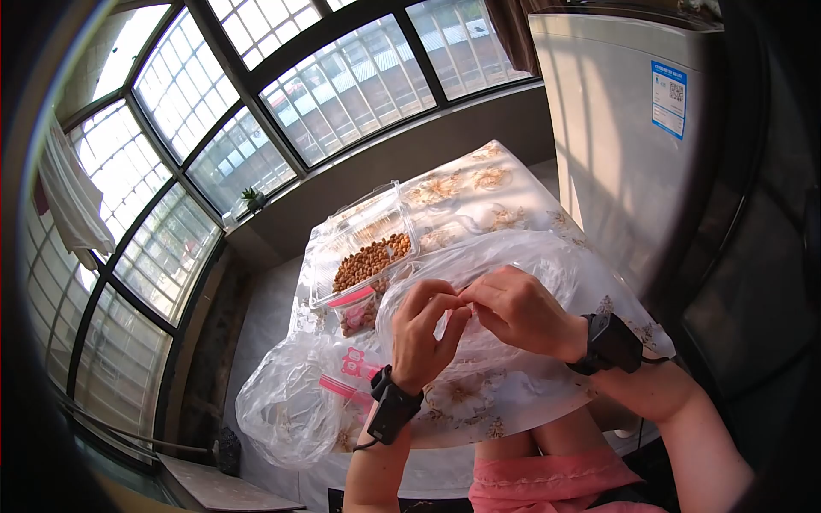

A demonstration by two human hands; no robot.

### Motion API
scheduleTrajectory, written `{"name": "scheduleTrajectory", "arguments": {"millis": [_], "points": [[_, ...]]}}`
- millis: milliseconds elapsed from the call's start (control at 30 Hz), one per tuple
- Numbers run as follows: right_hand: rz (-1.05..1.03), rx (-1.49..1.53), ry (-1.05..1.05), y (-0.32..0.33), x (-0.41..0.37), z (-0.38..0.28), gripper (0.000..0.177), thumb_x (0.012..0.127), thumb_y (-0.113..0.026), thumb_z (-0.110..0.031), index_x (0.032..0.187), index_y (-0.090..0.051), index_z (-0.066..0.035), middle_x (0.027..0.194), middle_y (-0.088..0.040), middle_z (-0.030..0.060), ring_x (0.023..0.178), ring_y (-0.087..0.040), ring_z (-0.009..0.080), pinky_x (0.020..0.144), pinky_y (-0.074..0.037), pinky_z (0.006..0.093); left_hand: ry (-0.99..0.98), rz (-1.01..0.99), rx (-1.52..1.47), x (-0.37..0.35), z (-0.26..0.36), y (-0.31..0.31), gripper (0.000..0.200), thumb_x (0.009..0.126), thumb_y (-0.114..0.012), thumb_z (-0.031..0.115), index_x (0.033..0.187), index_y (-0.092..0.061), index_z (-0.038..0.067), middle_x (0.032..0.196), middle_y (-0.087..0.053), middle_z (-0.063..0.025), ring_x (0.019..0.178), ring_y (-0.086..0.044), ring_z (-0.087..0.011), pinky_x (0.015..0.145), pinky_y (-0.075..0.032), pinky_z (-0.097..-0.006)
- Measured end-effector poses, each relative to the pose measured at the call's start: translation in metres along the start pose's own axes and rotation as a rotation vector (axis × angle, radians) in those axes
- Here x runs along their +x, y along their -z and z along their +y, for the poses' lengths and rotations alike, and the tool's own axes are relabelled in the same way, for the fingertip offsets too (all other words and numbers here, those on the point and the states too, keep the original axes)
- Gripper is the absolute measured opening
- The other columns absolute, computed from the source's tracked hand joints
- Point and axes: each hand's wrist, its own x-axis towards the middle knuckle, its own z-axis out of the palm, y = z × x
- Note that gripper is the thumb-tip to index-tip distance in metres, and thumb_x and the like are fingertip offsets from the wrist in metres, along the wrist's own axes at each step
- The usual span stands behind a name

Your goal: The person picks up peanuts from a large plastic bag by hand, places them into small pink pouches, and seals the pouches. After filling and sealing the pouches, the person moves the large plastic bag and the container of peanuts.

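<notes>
My left hand (425, 335) and my right hand (522, 309) meet at the fingertips above a large clear plastic bag (547, 265). Both are pinched closed; whatever lies between the fingertips is too small to make out. Beyond them, a clear plastic box (406, 214) with its lid raised holds many small brown nuts (372, 261). A small bag with a pink top (355, 312), with some nuts inside, stands at the box's near side. Pink-printed bags (346, 386) lie left of my left wrist, beside another crumpled clear bag (286, 402).
A flowered cloth covers the table (492, 179). To the right stands a pale appliance (616, 111) with a blue label. Barred windows (342, 85) and a sill with a small plant (253, 199) are behind and left. My knees are under the near edge.
</notes>
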Motion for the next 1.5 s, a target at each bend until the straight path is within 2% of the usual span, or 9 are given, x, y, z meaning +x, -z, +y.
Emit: {"name": "scheduleTrajectory", "arguments": {"millis": [267, 433, 567, 667, 867, 933, 1033, 1233, 1500], "points": [[-0.011, -0.011, -0.015, 0.0, 0.0, -0.001, 0.019, 0.087, -0.069, -0.007, 0.105, -0.071, -0.003, 0.095, -0.07, 0.0129, 0.092, -0.068, 0.0334, 0.088, -0.052, 0.0433, 0.041, 0.039, 0.145, -0.003, -0.004, -0.003, 0.012, 0.082, -0.08, 0.008, 0.088, -0.07, 0.002, 0.094, -0.065, -0.0114, 0.083, -0.067, -0.0279, 0.072, -0.052, -0.0374], [0.002, -0.035, -0.021, 0.001, 0.0, -0.002, 0.022, 0.084, -0.071, -0.006, 0.105, -0.071, -0.003, 0.097, -0.071, 0.0127, 0.093, -0.068, 0.033, 0.087, -0.053, 0.043, 0.037, 0.049, 0.236, -0.004, -0.006, -0.003, 0.012, 0.082, -0.081, 0.014, 0.087, -0.073, 0.007, 0.093, -0.067, -0.0071, 0.085, -0.068, -0.0275, 0.073, -0.054, -0.0395], [0.023, -0.065, -0.098, 0.005, 0.002, -0.005, 0.023, 0.081, -0.072, -0.006, 0.105, -0.071, -0.005, 0.096, -0.071, 0.012, 0.091, -0.069, 0.0321, 0.084, -0.054, 0.0428, 0.06, 0.066, 0.224, -0.004, -0.007, -0.003, 0.013, 0.083, -0.08, 0.016, 0.09, -0.075, 0.007, 0.092, -0.069, -0.0071, 0.085, -0.069, -0.0272, 0.073, -0.054, -0.039], [0.053, -0.123, -0.127, 0.006, 0.002, -0.004, 0.021, 0.081, -0.072, -0.005, 0.102, -0.071, -0.006, 0.094, -0.069, 0.0108, 0.089, -0.069, 0.0311, 0.081, -0.054, 0.0421, 0.072, 0.067, 0.228, -0.002, -0.003, -0.001, 0.011, 0.085, -0.079, 0.009, 0.093, -0.076, 0.002, 0.092, -0.071, -0.0114, 0.083, -0.07, -0.0276, 0.072, -0.054, -0.036], [-0.12, -0.239, -0.25, 0.005, -0.009, 0.001, 0.016, 0.081, -0.07, -0.005, 0.097, -0.07, -0.006, 0.093, -0.067, 0.0107, 0.089, -0.07, 0.0298, 0.08, -0.056, 0.0407, 0.132, 0.097, 0.223, -0.004, -0.007, -0.002, 0.012, 0.087, -0.076, 0.008, 0.096, -0.077, 0.001, 0.093, -0.071, -0.0113, 0.081, -0.069, -0.0238, 0.07, -0.054, -0.0341], [-0.266, -0.425, -0.316, 0.001, -0.015, 0.004, 0.017, 0.082, -0.067, -0.004, 0.097, -0.072, -0.005, 0.098, -0.068, 0.0132, 0.092, -0.07, 0.0305, 0.08, -0.058, 0.0393, 0.13, 0.102, 0.222, -0.004, -0.006, -0.002, 0.012, 0.087, -0.076, 0.008, 0.097, -0.077, 0.001, 0.094, -0.071, -0.0108, 0.079, -0.068, -0.0228, 0.069, -0.053, -0.0337], [-0.325, -0.429, -0.296, 0.0, -0.017, 0.009, 0.018, 0.083, -0.063, -0.001, 0.098, -0.072, -0.004, 0.102, -0.068, 0.0156, 0.095, -0.071, 0.0318, 0.083, -0.058, 0.0389, 0.121, 0.101, 0.217, -0.004, -0.008, -0.002, 0.012, 0.087, -0.076, 0.008, 0.097, -0.077, 0.001, 0.094, -0.071, -0.0107, 0.079, -0.068, -0.0229, 0.069, -0.053, -0.0337], [-0.349, -0.362, -0.319, 0.002, -0.015, 0.008, 0.024, 0.085, -0.06, 0.002, 0.106, -0.071, -0.003, 0.103, -0.068, 0.0167, 0.099, -0.071, 0.0322, 0.087, -0.059, 0.0409, 0.108, 0.091, 0.234, -0.004, -0.007, -0.002, 0.012, 0.087, -0.076, 0.008, 0.097, -0.076, 0.002, 0.094, -0.071, -0.0103, 0.078, -0.068, -0.023, 0.068, -0.054, -0.0336], [-0.31, -0.269, -0.301, 0.0, -0.015, 0.01, 0.017, 0.086, -0.062, 0.0, 0.101, -0.069, -0.001, 0.1, -0.067, 0.0179, 0.094, -0.071, 0.0335, 0.083, -0.06, 0.0402, 0.113, 0.081, 0.226, -0.004, -0.006, -0.002, 0.012, 0.087, -0.076, 0.009, 0.097, -0.076, 0.002, 0.094, -0.071, -0.0102, 0.077, -0.068, -0.023, 0.069, -0.054, -0.0336]]}}
